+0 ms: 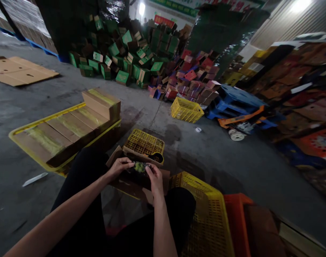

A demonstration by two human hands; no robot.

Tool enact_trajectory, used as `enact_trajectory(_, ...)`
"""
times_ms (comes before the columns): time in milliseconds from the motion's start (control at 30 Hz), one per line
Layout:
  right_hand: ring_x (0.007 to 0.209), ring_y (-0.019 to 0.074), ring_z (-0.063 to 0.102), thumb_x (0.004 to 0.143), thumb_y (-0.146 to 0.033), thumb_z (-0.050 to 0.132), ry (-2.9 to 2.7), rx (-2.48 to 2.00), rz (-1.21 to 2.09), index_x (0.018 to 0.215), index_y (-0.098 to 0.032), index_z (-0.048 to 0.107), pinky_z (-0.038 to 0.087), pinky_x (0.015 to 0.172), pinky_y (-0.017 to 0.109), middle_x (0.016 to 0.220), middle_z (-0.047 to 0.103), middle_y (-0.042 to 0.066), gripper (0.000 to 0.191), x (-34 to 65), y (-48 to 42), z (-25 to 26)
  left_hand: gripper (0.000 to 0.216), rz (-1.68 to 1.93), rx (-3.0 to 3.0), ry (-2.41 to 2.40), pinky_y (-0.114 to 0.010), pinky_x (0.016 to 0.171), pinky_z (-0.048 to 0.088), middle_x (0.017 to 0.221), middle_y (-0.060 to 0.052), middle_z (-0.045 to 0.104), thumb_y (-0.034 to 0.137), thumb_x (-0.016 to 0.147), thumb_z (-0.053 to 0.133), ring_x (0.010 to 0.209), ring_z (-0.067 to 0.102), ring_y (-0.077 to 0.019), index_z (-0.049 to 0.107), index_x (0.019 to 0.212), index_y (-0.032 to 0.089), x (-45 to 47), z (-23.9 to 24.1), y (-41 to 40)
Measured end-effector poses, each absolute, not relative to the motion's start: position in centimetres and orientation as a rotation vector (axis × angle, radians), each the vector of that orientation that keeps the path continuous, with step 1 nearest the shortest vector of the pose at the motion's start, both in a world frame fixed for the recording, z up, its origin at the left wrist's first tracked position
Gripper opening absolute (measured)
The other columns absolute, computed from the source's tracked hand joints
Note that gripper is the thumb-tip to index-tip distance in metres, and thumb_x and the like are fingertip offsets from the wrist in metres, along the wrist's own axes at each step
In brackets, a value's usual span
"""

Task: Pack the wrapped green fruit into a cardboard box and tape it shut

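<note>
Close in front of my knees is an open cardboard box (164, 175), its flaps spread outward. Over its opening, my left hand (120, 167) and my right hand (155, 179) pinch opposite ends of a small clear plastic pack (139, 167). Something green shows through the plastic, but I cannot make out its kind. Just behind the box stands a yellow crate (144, 140) with a gridded face on top. A dark round object (157, 157) lies at that crate's near right corner. What lies inside the box is too dark to tell.
Taped cartons (69, 128) fill a yellow crate at left. A yellow crate (219, 210) and an orange crate (235, 207) stand by my right knee. Ahead are another yellow crate (187, 110), heaped green boxes (122, 76), blue pallets (232, 100) and an orange pallet jack (240, 117).
</note>
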State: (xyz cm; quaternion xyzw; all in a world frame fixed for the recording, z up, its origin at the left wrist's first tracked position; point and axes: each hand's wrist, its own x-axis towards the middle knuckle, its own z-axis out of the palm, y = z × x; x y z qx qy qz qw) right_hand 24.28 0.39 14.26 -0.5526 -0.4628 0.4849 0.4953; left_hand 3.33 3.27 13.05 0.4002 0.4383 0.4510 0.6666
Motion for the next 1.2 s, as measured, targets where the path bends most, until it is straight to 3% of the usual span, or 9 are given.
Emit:
enact_trajectory(267,0.081,0.0204,0.064,0.077,-0.050,0.071,-1.096,-1.442,1.085,0.089,-0.020,0.075,0.049,0.074,0.028,0.086,0.073,0.003,0.032,24.4,0.6,14.1,0.038,0.988,0.916,0.925,-0.023,0.065,0.045,0.075,-0.003,0.068,0.049,0.071,0.081,0.066,0.059,-0.0138,0.070,0.079,0.014,3.5,12.2,3.4)
enact_trajectory(433,0.084,0.0209,0.064,0.079,-0.049,0.069,-1.131,-1.447,1.060,0.089,-0.021,0.075,0.050,0.077,0.029,0.087,0.073,0.003,0.031,24.4,0.6,14.5,0.058,0.885,0.819,0.856,-0.026,0.071,0.050,0.111,-0.009,0.071,0.053,0.075,0.078,0.090,0.067,-0.0211,0.067,0.121,0.020,3.7,12.6,3.1)
enact_trajectory(500,0.087,0.0223,0.065,0.079,-0.049,0.069,-1.168,-1.421,1.092,0.091,-0.022,0.076,0.050,0.079,0.030,0.090,0.074,0.003,0.030,24.2,0.5,14.7,0.067,0.874,0.833,0.854,-0.028,0.074,0.051,0.116,-0.011,0.071,0.053,0.073,0.079,0.096,0.067,-0.0246,0.065,0.128,0.018,3.6,12.8,3.1)
enact_trajectory(733,0.096,0.0252,0.067,0.079,-0.045,0.068,-1.140,-1.384,1.141,0.097,-0.022,0.078,0.051,0.086,0.034,0.099,0.076,0.004,0.030,24.1,0.4,14.6,0.066,0.920,0.802,0.891,-0.031,0.083,0.050,0.110,-0.010,0.074,0.049,0.068,0.084,0.095,0.069,-0.0250,0.070,0.123,0.016,3.1,12.6,3.4)
enact_trajectory(1067,0.093,0.0232,0.067,0.081,-0.044,0.069,-1.238,-1.401,1.060,0.094,-0.024,0.078,0.049,0.086,0.033,0.095,0.076,0.003,0.025,24.5,0.4,14.5,0.040,1.098,0.903,1.070,-0.025,0.067,0.048,0.080,-0.005,0.074,0.051,0.069,0.082,0.072,0.065,-0.0177,0.078,0.087,0.015,3.1,13.0,3.5)
enact_trajectory(1200,0.075,0.0190,0.064,0.078,-0.047,0.071,-1.071,-1.387,1.149,0.087,-0.022,0.077,0.048,0.066,0.027,0.085,0.074,0.002,0.028,24.4,0.5,13.7,0.036,1.148,0.884,1.055,-0.025,0.065,0.047,0.074,-0.003,0.072,0.049,0.068,0.082,0.067,0.063,-0.0160,0.076,0.081,0.016,3.2,12.6,3.8)
